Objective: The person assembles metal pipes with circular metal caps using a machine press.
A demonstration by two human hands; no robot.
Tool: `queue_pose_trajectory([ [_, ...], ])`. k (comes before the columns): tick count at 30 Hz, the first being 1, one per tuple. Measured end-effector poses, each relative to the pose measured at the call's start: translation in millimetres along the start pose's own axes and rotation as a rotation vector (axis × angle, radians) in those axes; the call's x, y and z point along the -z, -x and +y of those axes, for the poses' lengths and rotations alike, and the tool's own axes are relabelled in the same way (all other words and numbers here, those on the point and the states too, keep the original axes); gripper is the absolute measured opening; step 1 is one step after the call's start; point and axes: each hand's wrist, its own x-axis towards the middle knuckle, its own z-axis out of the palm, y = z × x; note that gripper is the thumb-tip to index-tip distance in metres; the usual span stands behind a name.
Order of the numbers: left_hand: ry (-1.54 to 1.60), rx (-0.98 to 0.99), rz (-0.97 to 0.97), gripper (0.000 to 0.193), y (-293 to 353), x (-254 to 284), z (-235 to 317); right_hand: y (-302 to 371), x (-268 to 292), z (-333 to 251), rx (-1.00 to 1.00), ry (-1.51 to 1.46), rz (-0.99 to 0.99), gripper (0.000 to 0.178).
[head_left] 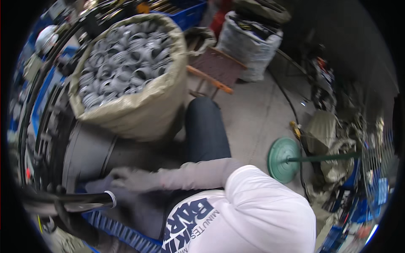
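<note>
At the lower left, my left hand [64, 214], dark and partly in shadow, curls around a shiny black tube [90, 202]. A white ring rims the tube's near end. My right hand [130, 178], in a grey glove, reaches left across my body just above that end. Motion smears its fingers, so their grip cannot be made out. Below it lies a dim blue-grey surface [126, 206], possibly cloth. A ribbed blue plastic edge [122, 231] runs beneath the tube, close to my left forearm.
Ahead stands a big beige sack [139, 116] full of grey ring-shaped parts [126, 59]. Beyond it are a small brown stool [217, 67], a white sack [249, 48] and a blue crate [187, 17]. A green round-based stand [283, 160] is on the right, near a cable [291, 103].
</note>
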Motion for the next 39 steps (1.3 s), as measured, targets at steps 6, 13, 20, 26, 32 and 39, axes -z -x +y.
queue_pose_trajectory([
  [6,-0.393,0.248,-0.324,0.054,36.6,-84.5,53.3,15.1,161.3,-120.4,0.627,0.292,0.261,0.030],
  [13,-0.601,0.129,-0.458,0.052,80.2,-100.0,14.5,-80.5,309.8,-141.6,0.150,1.489,0.622,0.048],
  [20,-0.611,0.080,-0.481,0.056,82.0,-106.9,6.5,-102.9,333.2,-103.6,0.040,1.680,0.588,0.022],
  [26,-0.574,0.181,-0.555,0.058,83.8,-100.6,4.1,-97.0,310.6,-127.0,-0.101,1.505,0.512,0.047],
  [32,-0.615,0.095,-0.572,0.064,92.5,-96.5,-13.0,-96.1,304.8,-121.2,0.003,1.605,0.640,0.043],
  [39,-0.682,0.032,-0.680,0.056,79.5,-99.0,12.2,-106.3,313.9,-96.8,0.121,1.445,0.555,0.033],
])
